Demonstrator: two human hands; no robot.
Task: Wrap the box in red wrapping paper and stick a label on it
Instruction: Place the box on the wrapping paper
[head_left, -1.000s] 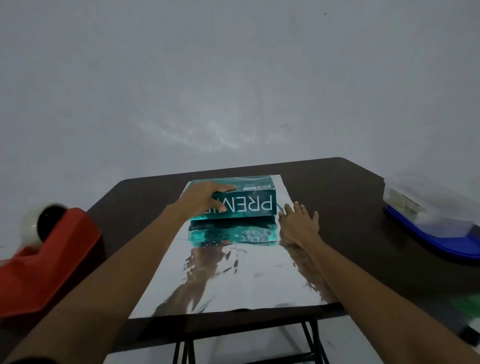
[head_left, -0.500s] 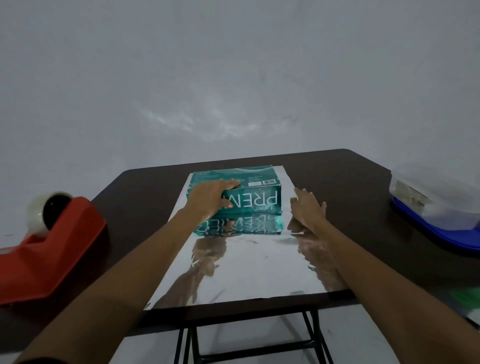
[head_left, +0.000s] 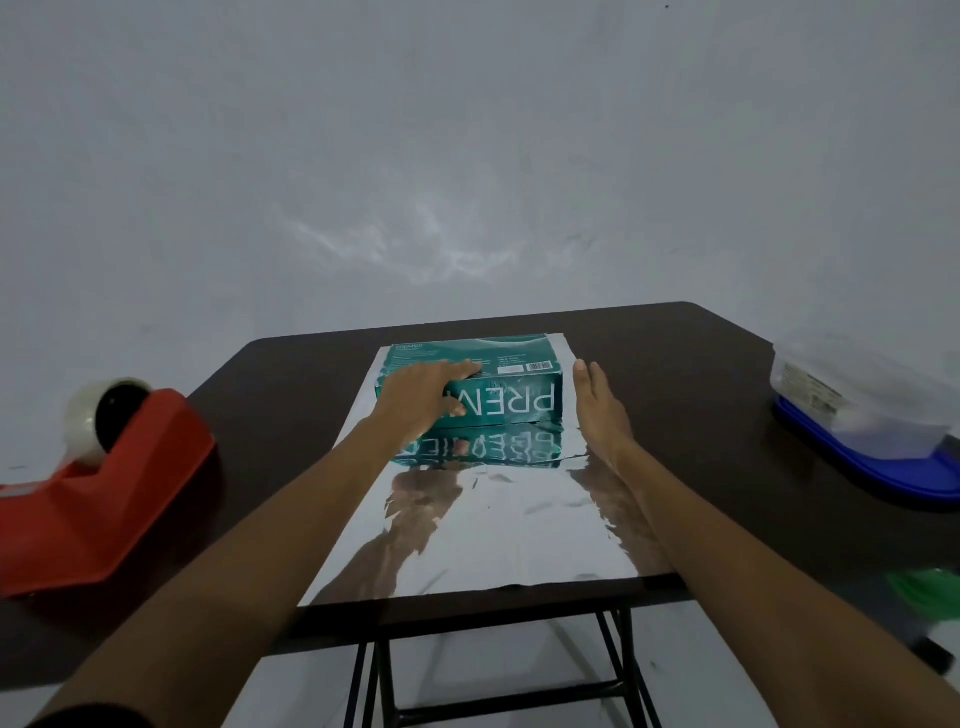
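The box (head_left: 511, 364) is sitting just below the middle of the frame, at the far end of the wrapping paper (head_left: 493, 519), which is lying with a silvery, mirror-like face up on the dark table (head_left: 675, 374). The box is a teal carton, long and low, with small white print and a barcode on its top. Large white letters on its near long face are showing upside down as "PREM", the rest being covered by the hand. Its long axis is running left to right across the frame, parallel to the table's near edge, with that printed face turned toward the camera and mirrored in the paper below it. The left hand (head_left: 421, 397) is resting over the box's top near edge at its left part, fingers lying fairly straight and together on the top, thumb down on the near face. The right hand (head_left: 600, 410) is standing on edge on the paper just right of the box, fingers straight and pressed together, holding nothing; whether it is touching the box is unclear. A red tape dispenser (head_left: 104, 483) is sitting at the left edge of the frame, and a clear tub on a blue lid (head_left: 862, 410) at the right edge.
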